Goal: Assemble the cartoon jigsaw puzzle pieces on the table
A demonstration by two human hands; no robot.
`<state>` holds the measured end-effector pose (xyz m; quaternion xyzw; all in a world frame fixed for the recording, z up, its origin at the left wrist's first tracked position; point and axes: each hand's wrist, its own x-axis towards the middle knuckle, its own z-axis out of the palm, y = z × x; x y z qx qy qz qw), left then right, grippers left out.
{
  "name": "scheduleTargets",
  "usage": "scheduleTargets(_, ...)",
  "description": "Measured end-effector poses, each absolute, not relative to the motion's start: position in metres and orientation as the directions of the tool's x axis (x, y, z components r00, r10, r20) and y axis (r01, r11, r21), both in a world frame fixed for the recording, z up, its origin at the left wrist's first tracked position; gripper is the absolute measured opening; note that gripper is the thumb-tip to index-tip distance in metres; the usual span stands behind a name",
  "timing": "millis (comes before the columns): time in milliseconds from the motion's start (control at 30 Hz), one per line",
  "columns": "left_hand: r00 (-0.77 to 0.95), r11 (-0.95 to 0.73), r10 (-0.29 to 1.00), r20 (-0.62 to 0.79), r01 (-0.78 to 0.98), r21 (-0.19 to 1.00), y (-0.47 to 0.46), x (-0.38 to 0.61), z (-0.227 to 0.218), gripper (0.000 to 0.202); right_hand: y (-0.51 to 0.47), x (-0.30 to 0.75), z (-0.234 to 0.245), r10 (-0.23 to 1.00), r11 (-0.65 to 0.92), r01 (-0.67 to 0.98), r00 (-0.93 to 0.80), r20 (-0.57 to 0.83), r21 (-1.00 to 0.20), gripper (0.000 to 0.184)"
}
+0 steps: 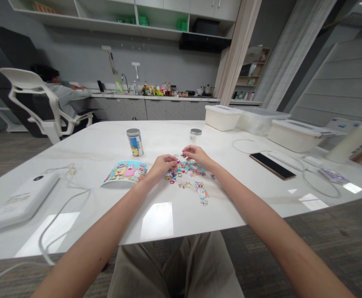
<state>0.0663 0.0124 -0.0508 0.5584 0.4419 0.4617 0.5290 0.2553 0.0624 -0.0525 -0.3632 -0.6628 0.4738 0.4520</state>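
Note:
A loose heap of small colourful jigsaw puzzle pieces (191, 169) lies on the white table. My left hand (162, 166) is at the heap's left edge, its fingers curled together over the pieces; what its fingertips hold is hidden. At the far side of the heap, my right hand (196, 155) pinches a small puzzle piece (182, 155) between thumb and finger. Closer to me lies a joined strip of pieces (202, 192) showing a cartoon figure, with a few loose pieces (184, 185) to its left. Left of my left hand rests a curved cartoon picture sheet (123, 171).
A picture-labelled jar (135, 142) and a clear jar (195, 135) stand beyond my hands. White bins (221, 118), a phone (272, 165) and cables are on the right. A white device (22, 198) with a cord sits left. A person (66, 97) sits in the background.

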Motion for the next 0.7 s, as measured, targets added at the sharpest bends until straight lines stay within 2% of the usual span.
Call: scheduleTargets(700, 0.252, -0.131, 0.964, 0.087, 0.167, 0.977, 0.0114, 0.0685, -0.0508, 0.020, 0.0620, 0.2572, -0.0493, 0.918, 0.278, 0.062, -0.311, 0.246, -0.959, 0.013)
